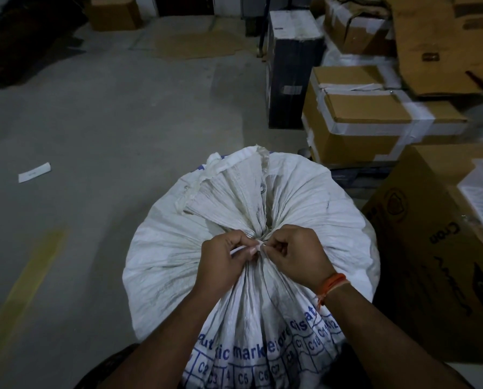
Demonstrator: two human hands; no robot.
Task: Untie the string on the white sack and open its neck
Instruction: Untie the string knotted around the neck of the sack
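A full white woven sack (304, 203) with blue printing stands on the floor right in front of me. Its neck is gathered and bound with a thin white string (258, 244) at the pinch point; the loose top of the neck (229, 186) fans away behind the tie. My left hand (223, 256) pinches a string end at the knot, with a short white length showing between its fingers. My right hand (296, 254), an orange thread band on its wrist, pinches the knot from the other side. The knot itself is mostly hidden by my fingertips.
Taped cardboard boxes (369, 122) and a tall dark box (290, 68) are stacked to the right, close to the sack. A large printed carton (436, 254) stands at the near right. Grey concrete floor (94, 122) spreads left, with a paper scrap (34, 172) and a yellow painted line (24, 282).
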